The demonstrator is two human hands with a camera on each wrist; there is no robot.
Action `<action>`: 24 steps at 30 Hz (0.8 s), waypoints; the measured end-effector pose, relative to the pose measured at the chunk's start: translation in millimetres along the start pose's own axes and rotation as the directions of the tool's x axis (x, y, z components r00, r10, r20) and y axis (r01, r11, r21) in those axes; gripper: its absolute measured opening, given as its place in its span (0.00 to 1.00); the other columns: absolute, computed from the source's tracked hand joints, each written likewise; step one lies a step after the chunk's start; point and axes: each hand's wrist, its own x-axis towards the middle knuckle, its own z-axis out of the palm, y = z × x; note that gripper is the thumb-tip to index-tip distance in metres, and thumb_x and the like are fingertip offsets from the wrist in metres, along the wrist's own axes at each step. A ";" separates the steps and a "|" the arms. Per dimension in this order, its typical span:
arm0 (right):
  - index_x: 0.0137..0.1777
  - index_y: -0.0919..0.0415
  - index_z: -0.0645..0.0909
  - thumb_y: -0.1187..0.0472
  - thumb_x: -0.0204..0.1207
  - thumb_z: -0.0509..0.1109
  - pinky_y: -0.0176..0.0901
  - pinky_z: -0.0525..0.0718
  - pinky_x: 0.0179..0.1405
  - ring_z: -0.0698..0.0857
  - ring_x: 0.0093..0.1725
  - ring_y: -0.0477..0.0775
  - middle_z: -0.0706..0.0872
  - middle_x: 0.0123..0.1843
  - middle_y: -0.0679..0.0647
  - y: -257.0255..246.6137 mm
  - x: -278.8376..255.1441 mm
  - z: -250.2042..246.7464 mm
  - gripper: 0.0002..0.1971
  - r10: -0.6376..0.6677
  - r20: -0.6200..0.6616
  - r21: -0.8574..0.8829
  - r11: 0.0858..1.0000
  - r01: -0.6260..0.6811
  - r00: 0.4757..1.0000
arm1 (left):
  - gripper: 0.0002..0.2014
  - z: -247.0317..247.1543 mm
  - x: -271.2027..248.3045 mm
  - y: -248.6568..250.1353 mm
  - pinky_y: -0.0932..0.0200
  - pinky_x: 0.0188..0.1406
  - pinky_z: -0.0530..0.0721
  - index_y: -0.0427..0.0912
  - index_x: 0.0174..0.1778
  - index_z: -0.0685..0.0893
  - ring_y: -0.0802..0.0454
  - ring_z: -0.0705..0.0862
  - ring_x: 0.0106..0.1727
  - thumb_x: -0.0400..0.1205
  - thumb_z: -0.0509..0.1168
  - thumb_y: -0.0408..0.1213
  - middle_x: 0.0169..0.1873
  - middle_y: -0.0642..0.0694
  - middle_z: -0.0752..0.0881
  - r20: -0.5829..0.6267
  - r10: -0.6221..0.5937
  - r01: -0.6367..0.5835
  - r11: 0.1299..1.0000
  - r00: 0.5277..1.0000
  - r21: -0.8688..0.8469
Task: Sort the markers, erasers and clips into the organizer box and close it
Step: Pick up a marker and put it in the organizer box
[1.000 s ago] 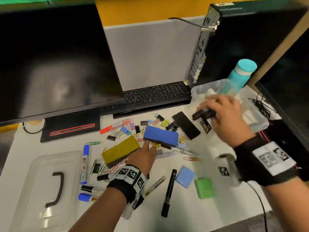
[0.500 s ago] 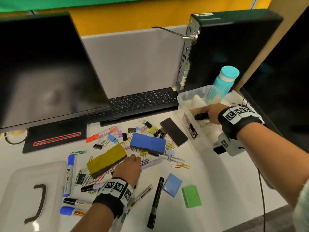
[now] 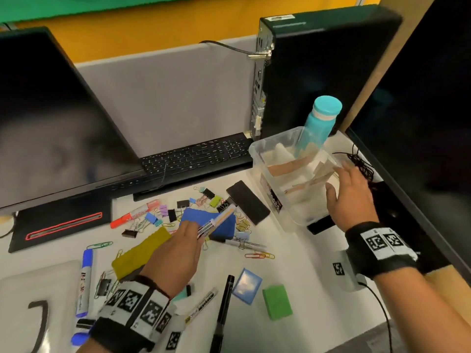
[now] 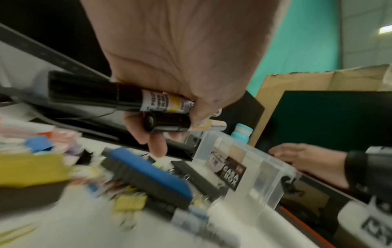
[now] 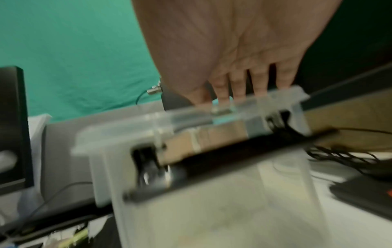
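Observation:
My left hand (image 3: 193,230) is raised over the blue eraser (image 3: 224,225) and grips two black-capped markers (image 3: 216,221), which show clearly in the left wrist view (image 4: 163,102). The clear organizer box (image 3: 293,174) stands open at the right, with card dividers inside. My right hand (image 3: 341,182) is at the box's near right end with straight fingers (image 5: 237,87) and holds nothing. The blurred right wrist view does not show whether it touches the rim. A yellow eraser (image 3: 137,253), a black eraser (image 3: 247,202), more markers (image 3: 224,309) and many clips (image 3: 260,256) lie on the desk.
The box's lid (image 3: 33,301) lies at the near left. A keyboard (image 3: 193,156), a monitor (image 3: 51,118), a computer tower (image 3: 318,72) and a teal bottle (image 3: 321,118) stand behind. Green (image 3: 276,301) and blue (image 3: 246,285) blocks lie near the front edge. Cables (image 3: 362,161) lie right of the box.
My right hand held a black marker inside the box and now is drawn back to its near end, holding nothing. My left hand has lifted off the desk with two markers.

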 end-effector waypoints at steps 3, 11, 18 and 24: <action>0.78 0.67 0.63 0.61 0.82 0.57 0.57 0.54 0.83 0.60 0.82 0.63 0.64 0.81 0.62 6.4 -6.7 17.3 0.26 0.015 -0.074 0.023 1.000 -0.013 0.997 | 0.11 -23.8 25.1 32.9 0.57 0.38 0.75 0.46 0.63 0.70 0.51 0.77 0.42 0.87 0.49 0.42 0.51 0.49 0.70 -0.084 0.090 -0.090 0.996 0.992 0.013; 0.80 0.67 0.60 0.61 0.80 0.51 0.54 0.46 0.83 0.57 0.83 0.60 0.63 0.82 0.61 9.2 -18.3 26.4 0.28 0.014 -0.149 0.097 0.995 0.000 0.989 | 0.13 -44.1 140.8 144.4 0.51 0.43 0.78 0.47 0.62 0.77 0.45 0.83 0.47 0.84 0.55 0.40 0.52 0.46 0.82 -0.021 0.247 -0.234 0.940 0.969 0.246; 0.81 0.66 0.59 0.61 0.81 0.51 0.52 0.44 0.84 0.55 0.84 0.58 0.62 0.83 0.60 7.3 -16.5 26.3 0.27 0.036 -0.143 0.106 0.994 -0.021 0.989 | 0.22 -16.4 199.7 178.2 0.52 0.49 0.78 0.50 0.72 0.68 0.40 0.84 0.52 0.81 0.59 0.39 0.56 0.39 0.84 0.206 0.300 -0.341 0.918 0.931 0.204; 0.80 0.65 0.60 0.61 0.83 0.50 0.54 0.45 0.84 0.55 0.84 0.58 0.62 0.83 0.60 8.4 -17.7 26.5 0.25 0.031 -0.128 0.091 0.996 -0.019 0.991 | 0.20 -7.3 215.1 183.4 0.56 0.62 0.75 0.46 0.73 0.71 0.41 0.80 0.64 0.83 0.59 0.36 0.67 0.41 0.80 0.229 0.241 -0.277 0.950 0.943 0.142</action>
